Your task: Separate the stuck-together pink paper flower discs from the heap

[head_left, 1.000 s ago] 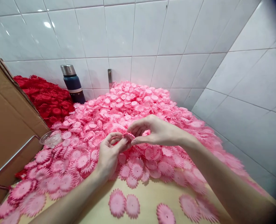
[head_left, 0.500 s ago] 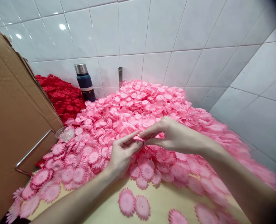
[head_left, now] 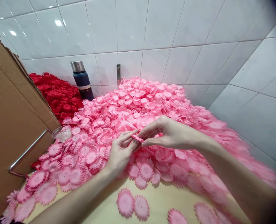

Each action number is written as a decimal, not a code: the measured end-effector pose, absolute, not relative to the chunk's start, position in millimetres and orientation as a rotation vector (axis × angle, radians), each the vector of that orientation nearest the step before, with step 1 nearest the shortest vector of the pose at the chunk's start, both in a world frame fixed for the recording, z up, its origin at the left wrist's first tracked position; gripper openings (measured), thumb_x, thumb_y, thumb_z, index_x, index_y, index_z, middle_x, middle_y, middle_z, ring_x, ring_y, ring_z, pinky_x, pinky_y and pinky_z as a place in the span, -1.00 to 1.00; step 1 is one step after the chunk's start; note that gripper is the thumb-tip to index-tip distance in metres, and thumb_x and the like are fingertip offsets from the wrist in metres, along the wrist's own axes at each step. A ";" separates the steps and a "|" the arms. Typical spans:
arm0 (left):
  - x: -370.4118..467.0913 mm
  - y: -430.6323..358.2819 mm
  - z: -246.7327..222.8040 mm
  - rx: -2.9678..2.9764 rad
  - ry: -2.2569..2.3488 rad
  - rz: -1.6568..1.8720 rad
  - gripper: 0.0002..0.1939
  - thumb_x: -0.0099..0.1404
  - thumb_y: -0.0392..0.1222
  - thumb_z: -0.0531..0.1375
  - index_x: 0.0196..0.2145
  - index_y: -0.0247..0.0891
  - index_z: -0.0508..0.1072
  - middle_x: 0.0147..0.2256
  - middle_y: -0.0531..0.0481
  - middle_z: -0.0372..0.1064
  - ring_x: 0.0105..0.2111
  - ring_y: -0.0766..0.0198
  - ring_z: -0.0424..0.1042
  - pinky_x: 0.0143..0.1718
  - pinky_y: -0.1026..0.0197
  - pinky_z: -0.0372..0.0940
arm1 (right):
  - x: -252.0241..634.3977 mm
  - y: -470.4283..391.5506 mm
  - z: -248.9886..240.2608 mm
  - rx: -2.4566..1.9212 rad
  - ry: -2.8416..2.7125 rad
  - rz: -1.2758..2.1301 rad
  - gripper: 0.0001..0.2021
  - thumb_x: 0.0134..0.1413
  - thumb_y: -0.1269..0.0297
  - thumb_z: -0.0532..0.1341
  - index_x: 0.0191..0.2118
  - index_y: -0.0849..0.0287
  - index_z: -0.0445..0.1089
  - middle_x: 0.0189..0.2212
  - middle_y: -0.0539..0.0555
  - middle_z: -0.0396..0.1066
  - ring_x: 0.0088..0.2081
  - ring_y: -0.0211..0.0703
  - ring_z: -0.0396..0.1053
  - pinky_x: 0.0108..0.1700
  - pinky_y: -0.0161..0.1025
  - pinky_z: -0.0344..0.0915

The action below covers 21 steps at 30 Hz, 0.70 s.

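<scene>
A small pink petal disc (head_left: 137, 137) with a scalloped edge is pinched between the fingers of both hands, tilted nearly edge-on. My left hand (head_left: 122, 151) grips it from the left and below, thumb against fingers. From the right, my right hand (head_left: 164, 133) has its fingertips and thumb at the disc's other side. Behind and beneath the hands spreads a large heap of pink petal discs (head_left: 119, 109). Two loose overlapping discs (head_left: 126, 203) lie in front of the heap.
The pale tabletop (head_left: 105, 205) shows at the front. A cardboard sheet (head_left: 14, 115) with a metal wire handle (head_left: 30, 151) stands at left. Near it are a clear cup (head_left: 62, 133), a red petal heap (head_left: 58, 96) and a dark blue bottle (head_left: 82, 81). White tiles rise behind.
The pink disc shows more between the fingertips, and my right thumb sits slightly further from my left fingers. The view has shifted a little, moving the bottle and cardboard leftward.
</scene>
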State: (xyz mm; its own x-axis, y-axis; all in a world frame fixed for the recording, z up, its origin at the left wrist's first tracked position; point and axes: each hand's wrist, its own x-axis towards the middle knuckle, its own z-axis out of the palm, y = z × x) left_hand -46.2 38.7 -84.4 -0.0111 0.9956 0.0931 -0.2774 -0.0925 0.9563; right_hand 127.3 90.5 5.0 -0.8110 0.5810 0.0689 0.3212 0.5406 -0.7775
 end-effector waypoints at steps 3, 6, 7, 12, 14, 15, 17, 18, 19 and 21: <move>-46.1 38.9 -87.7 1.020 0.962 1.416 -0.66 0.11 -0.12 0.37 -0.14 -0.22 0.61 -0.09 -0.12 0.43 -0.06 0.12 0.46 0.03 0.11 0.37 | 128.0 90.9 5.9 -0.727 -2.492 1.133 -0.80 0.13 0.37 0.25 -0.14 0.09 0.57 -0.22 0.02 0.59 -0.21 -0.15 0.53 -0.15 -0.24 0.42; -44.4 38.7 -89.0 0.966 0.913 1.432 -0.67 0.11 -0.15 0.38 -0.14 -0.24 0.60 -0.14 -0.09 0.44 -0.11 0.17 0.48 0.02 0.11 0.38 | 126.9 90.6 5.8 -0.744 -2.497 1.126 -0.81 0.15 0.39 0.22 -0.15 0.14 0.55 -0.23 0.04 0.58 -0.24 -0.17 0.51 -0.22 -0.27 0.41; -43.9 38.7 -88.7 0.943 0.896 1.439 -0.68 0.11 -0.16 0.38 -0.15 -0.24 0.60 -0.15 -0.08 0.45 -0.13 0.19 0.49 0.01 0.12 0.39 | 126.2 90.3 5.5 -0.762 -2.484 1.128 -0.81 0.15 0.39 0.22 -0.15 0.15 0.54 -0.25 0.05 0.58 -0.26 -0.18 0.51 -0.25 -0.28 0.40; -44.5 39.9 -84.8 0.886 0.877 1.459 -0.77 0.09 -0.20 0.39 -0.25 -0.26 0.61 -0.22 -0.06 0.53 -0.21 0.22 0.52 -0.04 0.11 0.42 | 121.7 87.9 1.6 -0.877 -2.379 0.976 -0.87 0.11 0.40 0.21 -0.19 0.19 0.44 -0.32 0.07 0.53 -0.31 -0.18 0.47 -0.32 -0.27 0.38; -46.0 40.7 -83.4 0.902 0.927 1.465 -0.80 0.08 -0.21 0.39 -0.30 -0.29 0.60 -0.28 -0.06 0.55 -0.24 0.22 0.52 -0.08 0.13 0.43 | 120.2 87.1 -0.4 -0.887 -2.375 0.856 -0.91 0.11 0.39 0.20 -0.24 0.18 0.42 -0.31 0.07 0.51 -0.31 -0.19 0.45 -0.29 -0.24 0.37; -46.7 41.0 -82.9 0.913 0.966 1.474 -0.82 0.08 -0.21 0.39 -0.32 -0.30 0.60 -0.31 -0.05 0.55 -0.27 0.23 0.52 -0.12 0.16 0.44 | 119.5 86.8 -1.4 -0.879 -2.388 0.823 -0.92 0.10 0.37 0.22 -0.25 0.18 0.41 -0.30 0.06 0.50 -0.31 -0.19 0.44 -0.27 -0.23 0.37; -47.5 40.9 -82.0 0.943 1.043 1.492 -0.84 0.06 -0.20 0.40 -0.38 -0.31 0.59 -0.39 -0.01 0.54 -0.36 0.28 0.50 -0.21 0.23 0.43 | 118.1 86.6 -3.7 -0.849 -2.424 0.804 -0.86 0.04 0.31 0.28 -0.23 0.17 0.41 -0.28 0.06 0.50 -0.29 -0.17 0.43 -0.26 -0.20 0.37; -47.6 40.5 -81.6 0.959 1.064 1.494 -0.85 0.06 -0.19 0.39 -0.41 -0.32 0.59 -0.43 0.00 0.52 -0.39 0.30 0.49 -0.26 0.26 0.43 | 117.5 86.9 -5.1 -0.837 -2.428 0.805 -0.82 0.01 0.28 0.31 -0.23 0.17 0.40 -0.29 0.06 0.49 -0.30 -0.16 0.43 -0.27 -0.20 0.37; -47.5 40.0 -81.1 0.969 1.063 1.493 -0.85 0.07 -0.18 0.39 -0.42 -0.32 0.58 -0.44 0.01 0.51 -0.41 0.30 0.48 -0.28 0.27 0.42 | 116.9 87.6 -6.6 -0.827 -2.415 0.811 -0.79 -0.01 0.28 0.33 -0.22 0.17 0.39 -0.30 0.06 0.49 -0.31 -0.16 0.44 -0.28 -0.21 0.37; -47.1 38.6 -80.2 0.962 1.003 1.474 -0.84 0.10 -0.17 0.37 -0.42 -0.33 0.56 -0.41 -0.01 0.52 -0.38 0.28 0.50 -0.26 0.25 0.43 | 116.5 89.6 -9.6 -0.806 -2.359 0.853 -0.81 0.02 0.31 0.31 -0.22 0.17 0.36 -0.36 0.03 0.49 -0.34 -0.18 0.44 -0.32 -0.23 0.35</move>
